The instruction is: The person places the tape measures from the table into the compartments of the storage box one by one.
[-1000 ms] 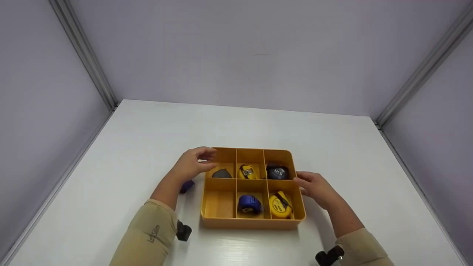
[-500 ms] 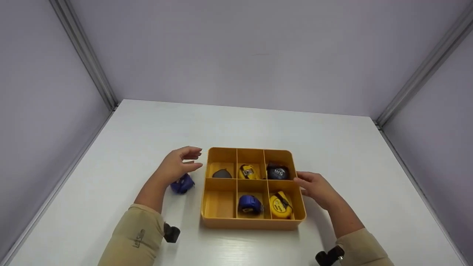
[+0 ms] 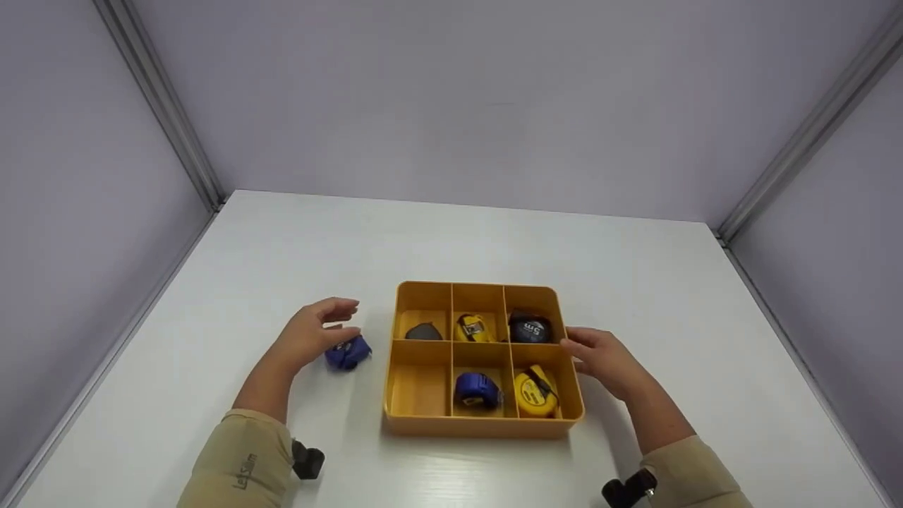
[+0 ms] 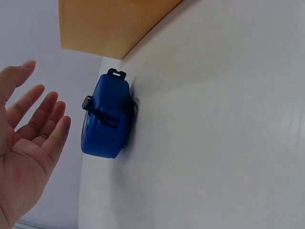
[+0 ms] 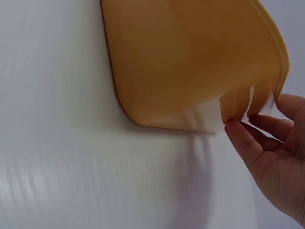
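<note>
The blue tape (image 3: 348, 352) lies on the white table (image 3: 282, 247), just left of the orange tray (image 3: 484, 427) and not touching it. The left hand (image 3: 310, 334) is right beside the tape, on its left. The fingers (image 4: 40, 119) are spread and loose, and they hold nothing. In the left wrist view there is a small gap between the hand (image 4: 26, 152) and the tape (image 4: 106, 118).

The right hand (image 3: 603, 358) is at the right wall of the tray. Its fingers (image 5: 245, 140) are straight and close together, and the tips touch the tray's side (image 5: 190, 71).

The tray has 6 boxes. The back row holds a grey thing (image 3: 423, 331), a yellow tape (image 3: 473, 328) and a black tape (image 3: 530, 329). The front row has a second blue tape (image 3: 477, 389) in the middle box and a big yellow tape (image 3: 534, 392) in the right box.
</note>
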